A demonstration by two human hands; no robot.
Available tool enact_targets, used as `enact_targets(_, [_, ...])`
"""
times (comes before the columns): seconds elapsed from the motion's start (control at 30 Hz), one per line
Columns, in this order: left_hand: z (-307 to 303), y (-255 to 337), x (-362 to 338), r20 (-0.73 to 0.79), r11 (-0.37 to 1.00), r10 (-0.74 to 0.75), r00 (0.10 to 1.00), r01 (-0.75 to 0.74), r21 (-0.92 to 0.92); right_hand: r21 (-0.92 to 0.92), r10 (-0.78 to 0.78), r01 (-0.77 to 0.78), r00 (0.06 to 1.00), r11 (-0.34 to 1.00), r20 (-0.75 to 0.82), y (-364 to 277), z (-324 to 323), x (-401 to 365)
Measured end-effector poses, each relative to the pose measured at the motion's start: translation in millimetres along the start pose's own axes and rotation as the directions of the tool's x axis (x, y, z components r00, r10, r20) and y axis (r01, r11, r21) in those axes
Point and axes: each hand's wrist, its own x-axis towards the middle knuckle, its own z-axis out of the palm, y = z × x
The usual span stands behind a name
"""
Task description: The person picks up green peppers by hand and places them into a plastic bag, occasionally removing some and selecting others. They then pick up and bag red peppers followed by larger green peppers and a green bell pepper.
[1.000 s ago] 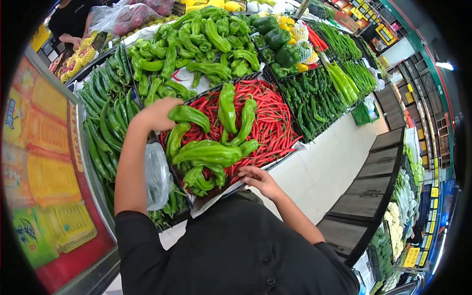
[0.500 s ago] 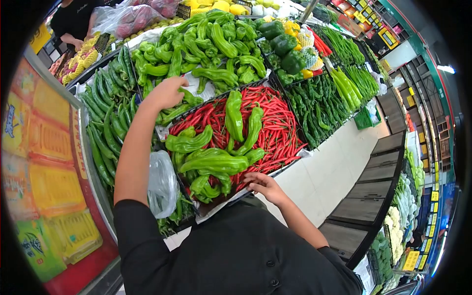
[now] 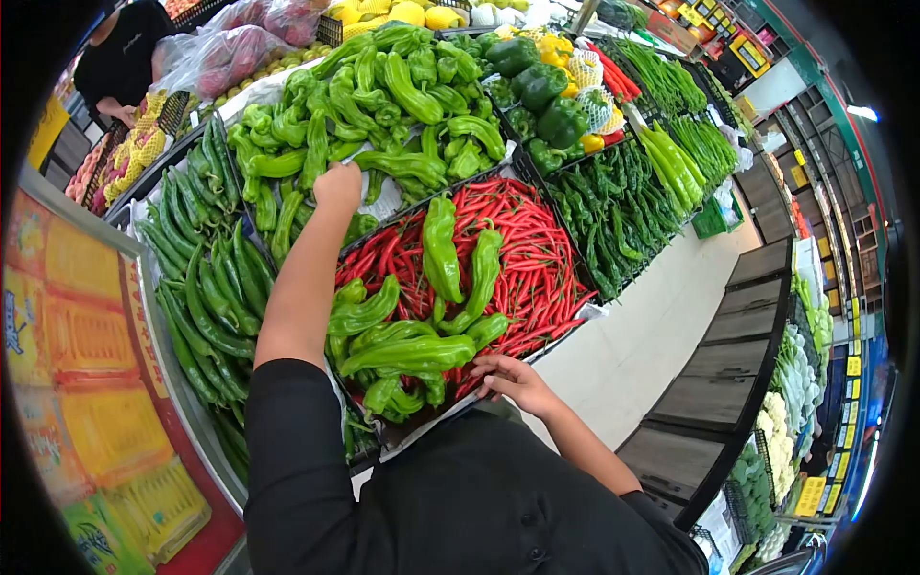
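Note:
My left hand (image 3: 338, 188) reaches into the crate of green peppers (image 3: 388, 79). Its fingers are curled in; whatever they may hold is hidden beneath the hand. Beside it lies a long green pepper (image 3: 406, 165) on pale paper lining. My right hand (image 3: 513, 381) rests by the near edge of the crate of red chillies (image 3: 532, 244), fingers loosely bent and apart, with nothing seen in them. Several loose green peppers (image 3: 410, 355) lie heaped on the red chillies, close to my right hand.
Long dark green chillies (image 3: 203, 316) fill a crate on the left. Green bell peppers (image 3: 563, 123) and thin dark peppers (image 3: 618, 211) sit to the right. A person in black (image 3: 120, 57) stands at the far left. Grey cabinets (image 3: 704, 383) line the right side of the aisle.
My left hand has shifted and its fingers have curled in. The clear plastic bag beside the chilli crate is now hidden behind my left arm. My right hand stays at the crate edge.

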Motion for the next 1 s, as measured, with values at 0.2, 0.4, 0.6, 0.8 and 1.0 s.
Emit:
enact_targets(0.2, [9.0, 1.0, -3.1, 0.001, 0.991, 0.121, 0.993, -0.12, 0.059, 0.018, -0.025, 0.024, 0.998, 1.0, 0.06, -6.5, -2.6, 0.6])
enact_targets(0.4, [11.6, -3.9, -1.9, 0.11, 0.964, 0.235, 0.966, -0.247, 0.103, 0.039, -0.057, 0.055, 0.996, 0.998, 0.068, -1.1, -2.9, -1.6])
enact_targets(0.6, [-0.1, -4.9, -0.3, 0.212, 0.952, 0.227, 0.95, -0.263, 0.158, 0.033, -0.061, 0.06, 0.997, 0.998, 0.036, 2.1, -1.7, -4.1])
enact_targets(0.8, [-28.3, -40.0, 6.5, 0.142, 0.992, 0.121, 0.982, -0.113, -0.061, 0.001, -0.07, 0.07, 0.998, 0.998, 0.0, 4.4, 2.7, -6.4])
enact_targets(1.0, [-20.5, -42.3, 1.3, 0.103, 0.995, 0.072, 0.992, -0.065, -0.072, -0.007, -0.03, 0.03, 1.0, 1.0, 0.011, -1.8, 1.5, -1.8])
